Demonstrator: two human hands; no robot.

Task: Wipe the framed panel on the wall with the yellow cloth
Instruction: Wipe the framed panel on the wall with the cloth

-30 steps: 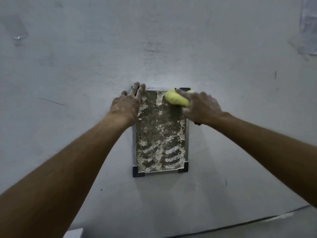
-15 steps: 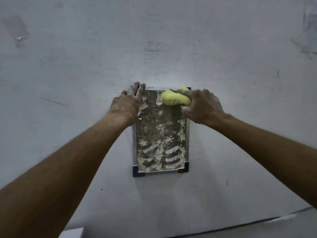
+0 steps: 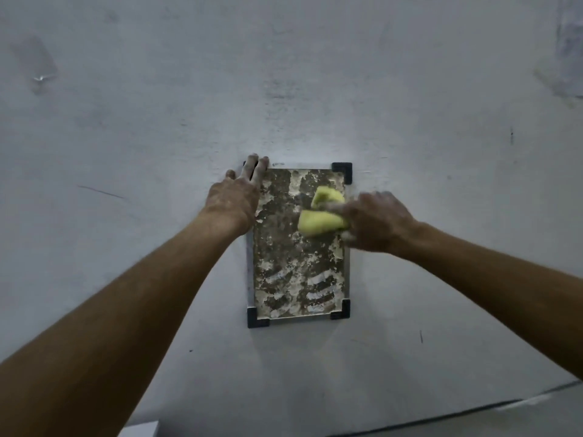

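Meanwhile right hand clamps the bunched yellow cloth against the mottled, black-cornered framed panel; left hand, fingers spread, braces its top-left corner.

1. Top-left corner bracket of panel mostly covered by left hand.
2. Right hand motion-blurred; fingertips lost against cloth.
3. Part of cloth buried in the grip.
4. Both forearms cut off by frame edges.
5. Pale object at bottom edge cropped, unidentifiable.
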